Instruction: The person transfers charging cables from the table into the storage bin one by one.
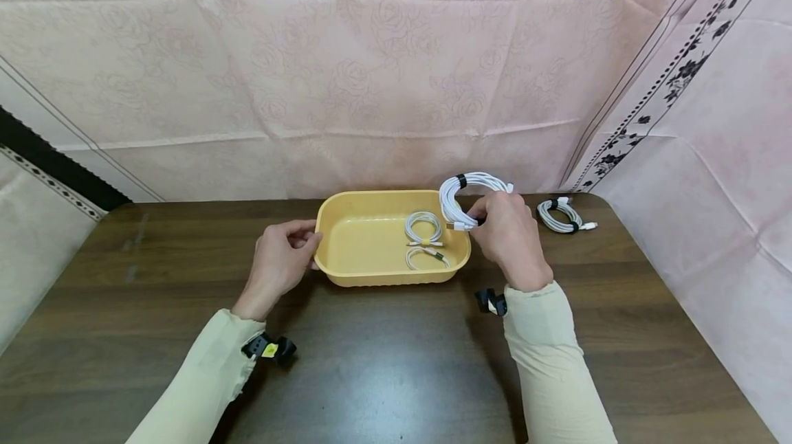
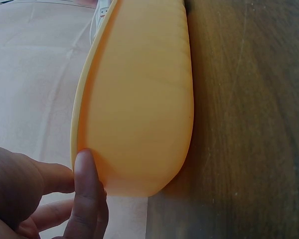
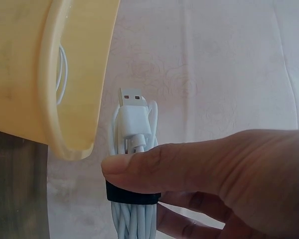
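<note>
My left hand (image 1: 281,258) pinches the left end of a yellow plastic tray (image 1: 365,279), thumb and fingers at its rim in the left wrist view. Over the tray's right end, my right hand (image 1: 510,234) holds a coiled white USB cable (image 1: 450,205). In the right wrist view the thumb presses on the black strap (image 3: 132,195) round that coil, and a USB plug (image 3: 134,117) points away from the hand. Inside the tray, towards the right, lie a coiled light cable (image 1: 410,225) with a yellow tie and a smaller coiled cable (image 1: 411,258) with a dark tie.
Another white coiled cable (image 1: 559,224) with black straps lies on the brown wooden table (image 1: 371,375), right of my right hand. Pink patterned cloth (image 1: 346,86) hangs right behind the table's back edge and along the right side.
</note>
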Demonstrator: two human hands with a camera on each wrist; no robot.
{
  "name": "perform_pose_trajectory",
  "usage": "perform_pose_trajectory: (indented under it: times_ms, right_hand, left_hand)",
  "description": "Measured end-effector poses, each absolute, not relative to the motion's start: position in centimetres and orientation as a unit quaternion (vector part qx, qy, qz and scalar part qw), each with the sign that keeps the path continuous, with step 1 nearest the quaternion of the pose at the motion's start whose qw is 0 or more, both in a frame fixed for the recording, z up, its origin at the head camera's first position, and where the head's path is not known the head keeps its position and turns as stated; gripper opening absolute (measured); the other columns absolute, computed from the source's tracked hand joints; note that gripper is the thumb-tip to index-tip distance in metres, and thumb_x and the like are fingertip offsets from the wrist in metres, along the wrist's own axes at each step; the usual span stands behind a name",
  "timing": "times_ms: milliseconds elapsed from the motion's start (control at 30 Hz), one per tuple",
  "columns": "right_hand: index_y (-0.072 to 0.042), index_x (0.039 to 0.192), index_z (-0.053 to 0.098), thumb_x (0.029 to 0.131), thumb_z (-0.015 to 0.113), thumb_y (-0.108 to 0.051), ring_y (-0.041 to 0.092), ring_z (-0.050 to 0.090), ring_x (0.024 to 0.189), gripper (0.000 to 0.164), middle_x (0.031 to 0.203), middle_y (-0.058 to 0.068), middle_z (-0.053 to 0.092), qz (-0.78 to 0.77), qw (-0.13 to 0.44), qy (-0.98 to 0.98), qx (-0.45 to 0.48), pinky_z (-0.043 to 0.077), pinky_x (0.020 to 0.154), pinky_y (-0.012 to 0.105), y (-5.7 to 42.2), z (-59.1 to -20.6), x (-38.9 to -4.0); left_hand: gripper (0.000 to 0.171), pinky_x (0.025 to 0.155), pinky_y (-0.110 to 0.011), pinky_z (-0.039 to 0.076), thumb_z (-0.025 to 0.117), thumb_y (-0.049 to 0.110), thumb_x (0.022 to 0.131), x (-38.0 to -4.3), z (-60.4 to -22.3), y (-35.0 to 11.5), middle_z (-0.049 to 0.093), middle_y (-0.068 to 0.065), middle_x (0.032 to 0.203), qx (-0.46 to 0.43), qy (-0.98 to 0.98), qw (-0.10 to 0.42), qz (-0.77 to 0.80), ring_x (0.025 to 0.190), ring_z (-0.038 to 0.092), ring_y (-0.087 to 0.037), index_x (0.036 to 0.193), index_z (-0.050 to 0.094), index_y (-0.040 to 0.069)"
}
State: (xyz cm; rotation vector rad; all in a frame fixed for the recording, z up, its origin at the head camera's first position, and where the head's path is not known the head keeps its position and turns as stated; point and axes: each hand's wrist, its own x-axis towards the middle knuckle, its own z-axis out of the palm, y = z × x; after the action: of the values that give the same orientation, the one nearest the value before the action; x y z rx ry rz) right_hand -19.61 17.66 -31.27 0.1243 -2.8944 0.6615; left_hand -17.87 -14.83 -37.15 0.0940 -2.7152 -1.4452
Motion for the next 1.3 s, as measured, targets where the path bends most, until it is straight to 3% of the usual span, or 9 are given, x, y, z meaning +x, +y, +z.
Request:
perform_pose_trajectory:
  times_ms: [1300]
  right_hand:
    - [-0.005, 0.097, 0.080, 0.085, 0.073, 0.001, 0.027, 0.063, 0.083, 0.015, 0.097, 0.010, 0.076, 0.231, 0.067, -0.970, 0.044, 0.055, 0.067, 0.040, 16.0, -31.3, -19.5]
  left_hand:
    - [0.033, 0.056, -0.020, 0.055, 0.063, 0.016, 0.101, -18.0, -37.2, -14.9, 0.069, -0.018, 0.104, 0.032, -0.881, 0.030, -0.471, 0.067, 0.066, -0.015, 0.130, 0.067, 0.001]
